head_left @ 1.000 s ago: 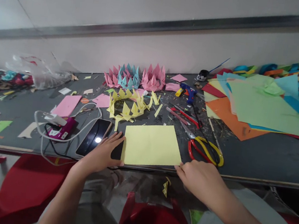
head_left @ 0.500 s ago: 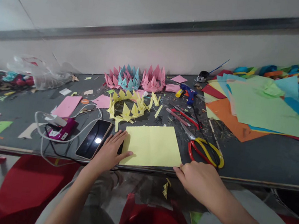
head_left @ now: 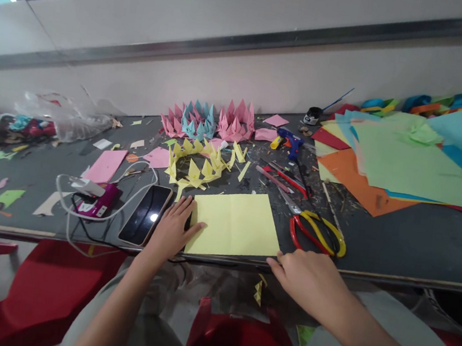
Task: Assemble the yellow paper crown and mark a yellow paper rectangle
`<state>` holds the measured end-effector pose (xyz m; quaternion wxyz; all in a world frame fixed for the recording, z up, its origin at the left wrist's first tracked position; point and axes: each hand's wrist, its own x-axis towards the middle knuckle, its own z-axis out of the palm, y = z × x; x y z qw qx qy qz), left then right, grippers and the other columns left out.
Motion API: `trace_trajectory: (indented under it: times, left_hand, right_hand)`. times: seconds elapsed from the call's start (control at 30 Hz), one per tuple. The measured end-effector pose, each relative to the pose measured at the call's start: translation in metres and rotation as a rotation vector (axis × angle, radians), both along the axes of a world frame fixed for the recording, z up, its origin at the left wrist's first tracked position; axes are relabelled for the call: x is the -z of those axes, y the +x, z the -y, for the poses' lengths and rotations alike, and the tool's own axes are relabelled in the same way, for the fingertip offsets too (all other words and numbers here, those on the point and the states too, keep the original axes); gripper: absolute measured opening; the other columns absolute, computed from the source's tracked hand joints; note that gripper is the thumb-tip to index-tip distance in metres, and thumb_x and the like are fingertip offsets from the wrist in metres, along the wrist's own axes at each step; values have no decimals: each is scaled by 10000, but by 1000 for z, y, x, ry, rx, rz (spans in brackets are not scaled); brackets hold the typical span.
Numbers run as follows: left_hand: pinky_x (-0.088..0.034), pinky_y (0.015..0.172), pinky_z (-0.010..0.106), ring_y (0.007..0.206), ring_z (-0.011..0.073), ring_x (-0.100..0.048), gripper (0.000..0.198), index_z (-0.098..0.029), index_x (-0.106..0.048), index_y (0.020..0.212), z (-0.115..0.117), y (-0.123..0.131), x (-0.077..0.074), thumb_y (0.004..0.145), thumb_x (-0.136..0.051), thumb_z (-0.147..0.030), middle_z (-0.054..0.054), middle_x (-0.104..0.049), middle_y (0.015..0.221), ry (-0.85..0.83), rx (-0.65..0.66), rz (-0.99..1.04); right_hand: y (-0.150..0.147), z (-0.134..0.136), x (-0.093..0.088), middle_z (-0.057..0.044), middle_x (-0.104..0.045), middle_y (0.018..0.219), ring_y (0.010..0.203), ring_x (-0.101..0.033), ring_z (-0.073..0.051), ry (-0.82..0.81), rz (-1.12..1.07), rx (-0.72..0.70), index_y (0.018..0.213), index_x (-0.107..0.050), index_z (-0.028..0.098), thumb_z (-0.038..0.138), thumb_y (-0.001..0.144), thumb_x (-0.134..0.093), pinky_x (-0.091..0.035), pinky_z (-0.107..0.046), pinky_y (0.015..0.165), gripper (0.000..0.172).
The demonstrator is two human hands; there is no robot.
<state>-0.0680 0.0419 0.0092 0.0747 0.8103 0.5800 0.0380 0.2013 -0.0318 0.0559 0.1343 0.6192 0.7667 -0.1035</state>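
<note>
Head view.

Item: sheet (head_left: 245,225), yellow. Lies flat and open at the near edge of the table (head_left: 394,243), mid-scene; a faint crease runs far to near through its middle. Place: much as a second ago.

Left hand (head_left: 170,228): palm down, fingers a little spread beside the sheet's left edge, thumb apart and laid over the paper; nothing pinched. Change: a second ago the thumb sat at the near left corner; it now rests farther in. Bearing on the work: the sheet seems steadied from above on that side, with no fold raised.

Right hand (head_left: 307,272): fingers curled, thumb and forefinger at the near right corner; pinched or merely touched, cannot tell. No marked change.

Adjacent, left: phone (head_left: 145,216), just beside the left hand.

Adjacent, right: scissors (head_left: 306,215), red and yellow handles, just beyond the right hand.

Farther: yellow crown (head_left: 194,173); behind it, blue crown (head_left: 199,129) and pink crown (head_left: 237,126); to their right, glue gun (head_left: 293,142).

Far right: coloured paper (head_left: 421,168), piled.
</note>
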Motion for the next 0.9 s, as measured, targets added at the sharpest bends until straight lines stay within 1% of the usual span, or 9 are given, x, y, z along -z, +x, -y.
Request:
trace_trajectory:
  times: [0.23,0.4,0.67,0.77,0.9]
  left_hand:
    - [-233,1110,440,1367,282,-228,694,-53,-409,1336,-1,0,-2,852,-401,-551,161,-335,1441,-27,-1,-16]
    - [-238,1107,445,1369,284,-221,688,-72,-411,1340,-2,0,-1,846,-417,-550,149,-342,1440,-21,-2,-6]
    - [-267,1093,451,1365,261,-247,603,-125,-435,1329,-1,0,1,858,-428,-501,127,-368,1433,-24,19,29]
    - [-274,1094,434,1351,250,-287,568,-129,-461,1307,-1,1,-2,858,-441,-477,127,-390,1422,-9,52,51]
    - [-317,1077,409,1283,245,-410,528,-141,-473,1291,0,6,-9,846,-476,-425,111,-449,1386,-9,29,57]
  right_hand:
    - [1,0,0,-107,-711,699,685,-686,-270,-17,-10,0,760,-719,153,301,913,-358,-454,-316,547,419]
    - [1,1,0,-114,-710,705,679,-685,-272,-17,-3,4,762,-718,152,309,914,-358,-452,-315,547,420]
    - [1,-1,-2,-124,-708,709,689,-685,-251,-29,-7,19,774,-720,151,318,912,-357,-422,-277,544,422]
    - [2,-2,-1,-121,-712,725,691,-684,-249,-45,-9,25,782,-722,157,329,909,-362,-419,-274,545,419]
    - [4,-2,0,-116,-713,727,691,-685,-261,-40,-11,26,777,-724,165,345,908,-368,-434,-291,557,420]
